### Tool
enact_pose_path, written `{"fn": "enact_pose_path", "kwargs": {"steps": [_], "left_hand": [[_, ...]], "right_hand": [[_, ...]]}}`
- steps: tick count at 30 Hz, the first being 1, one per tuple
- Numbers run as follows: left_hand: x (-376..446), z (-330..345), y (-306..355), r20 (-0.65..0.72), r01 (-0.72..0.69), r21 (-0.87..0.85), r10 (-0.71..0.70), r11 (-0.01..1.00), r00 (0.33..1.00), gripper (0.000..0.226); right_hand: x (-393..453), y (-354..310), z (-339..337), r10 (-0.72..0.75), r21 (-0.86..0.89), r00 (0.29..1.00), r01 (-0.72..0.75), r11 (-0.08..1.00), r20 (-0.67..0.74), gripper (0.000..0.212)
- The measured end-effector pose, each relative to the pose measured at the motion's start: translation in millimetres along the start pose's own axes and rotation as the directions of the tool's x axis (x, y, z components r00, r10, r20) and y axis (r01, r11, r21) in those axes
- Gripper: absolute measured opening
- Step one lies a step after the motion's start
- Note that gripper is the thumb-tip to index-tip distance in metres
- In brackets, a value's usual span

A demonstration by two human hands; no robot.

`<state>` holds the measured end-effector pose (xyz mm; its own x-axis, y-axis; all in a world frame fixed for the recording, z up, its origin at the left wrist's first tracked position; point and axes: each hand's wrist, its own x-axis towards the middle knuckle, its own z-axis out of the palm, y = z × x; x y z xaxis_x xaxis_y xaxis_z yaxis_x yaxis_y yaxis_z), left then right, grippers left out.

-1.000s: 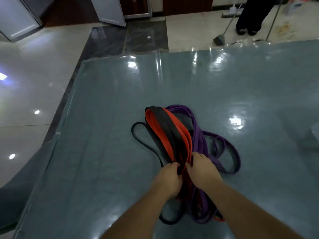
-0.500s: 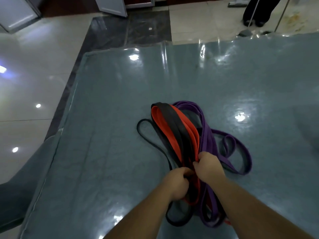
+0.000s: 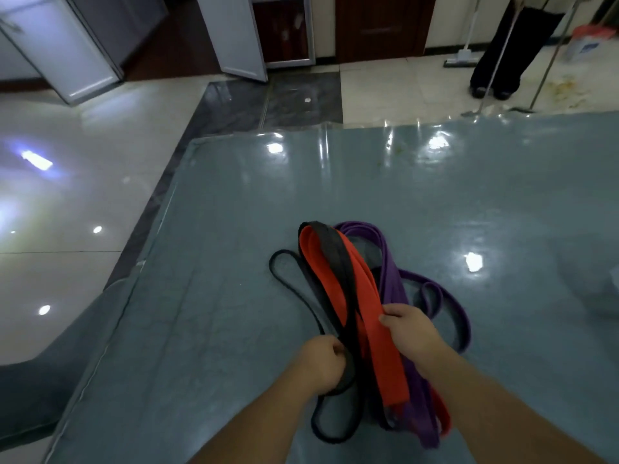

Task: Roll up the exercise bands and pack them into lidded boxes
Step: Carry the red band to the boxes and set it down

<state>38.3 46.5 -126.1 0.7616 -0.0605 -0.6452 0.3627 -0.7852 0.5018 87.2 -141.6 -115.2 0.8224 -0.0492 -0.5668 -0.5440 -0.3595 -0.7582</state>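
Gripping from the left, the left hand (image 3: 323, 365) has its fingers curled round a black band (image 3: 348, 376). Beside it, the right hand (image 3: 410, 329) pinches the red band (image 3: 365, 316) at its edge. Black, red and purple bands (image 3: 432, 296) lie crossed in one heap on the table (image 3: 214, 262). Risk noted: pulling either band free may drag the others along, since the loops overlap. No boxes are in view.
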Motion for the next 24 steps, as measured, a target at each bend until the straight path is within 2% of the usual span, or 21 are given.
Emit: {"fn": "enact_pose_path", "kwargs": {"steps": [4, 6, 7, 9, 11, 13, 14, 15, 18, 20, 24], "left_hand": [[2.0, -12.2, 19.6, -0.135, -0.010, -0.162, -0.012, 0.987, 0.991, 0.030], [2.7, -21.8, 38.1, -0.168, -0.016, -0.341, -0.045, 0.940, 0.985, 0.040], [-0.3, -27.3, 49.3, -0.145, -0.007, -0.470, -0.070, 0.883, 0.987, 0.045], [-6.2, -36.6, 70.1, -0.068, 0.032, -0.732, -0.119, 0.681, 0.991, 0.056], [-12.3, -44.7, 86.1, -0.018, 0.033, -0.909, -0.119, 0.416, 0.993, 0.059], [-19.4, -52.9, 99.4, -0.041, -0.022, -0.990, -0.136, 0.138, 0.990, 0.052], [-25.3, -58.7, 107.7, -0.067, -0.059, -0.997, -0.146, 0.055, 0.987, 0.046], [-29.6, -63.3, 115.5, -0.092, -0.090, -0.996, -0.149, 0.018, 0.985, 0.038], [-44.7, -74.9, 136.7, -0.146, -0.142, -0.989, -0.146, 0.036, 0.978, 0.023], [-53.6, -80.7, 145.7, -0.190, -0.175, -0.978, -0.130, 0.115, 0.973, 0.018], [-70.3, -88.2, 154.0, -0.327, -0.311, -0.899, -0.001, 0.308, 0.945, 0.011]], "right_hand": [[-19.3, -18.9, -12.5, -0.063, 0.190, 0.995, 0.047, 0.981, 0.079, 0.028], [-33.2, -30.7, -20.3, -0.114, 0.261, 0.987, 0.081, 0.962, 0.115, 0.032], [-40.8, -36.8, -24.5, -0.152, 0.291, 0.978, 0.106, 0.951, 0.141, 0.032], [-53.6, -48.3, -34.0, -0.234, 0.335, 0.956, 0.166, 0.927, 0.175, 0.031], [-64.3, -56.5, -46.3, -0.303, 0.379, 0.931, 0.210, 0.901, 0.205, 0.031], [-72.0, -61.1, -57.4, -0.360, 0.428, 0.898, 0.230, 0.874, 0.252, 0.031], [-75.8, -61.9, -63.7, -0.377, 0.433, 0.883, 0.236, 0.870, 0.278, 0.031], [-79.0, -61.0, -69.2, -0.383, 0.425, 0.872, 0.235, 0.874, 0.305, 0.031], [-83.6, -52.0, -83.5, -0.357, 0.402, 0.863, 0.203, 0.893, 0.356, 0.034], [-87.3, -47.8, -90.7, -0.307, 0.371, 0.873, 0.160, 0.915, 0.379, 0.034], [-91.9, -61.9, -99.9, -0.180, 0.353, 0.937, 0.066, 0.933, 0.300, 0.028]]}}
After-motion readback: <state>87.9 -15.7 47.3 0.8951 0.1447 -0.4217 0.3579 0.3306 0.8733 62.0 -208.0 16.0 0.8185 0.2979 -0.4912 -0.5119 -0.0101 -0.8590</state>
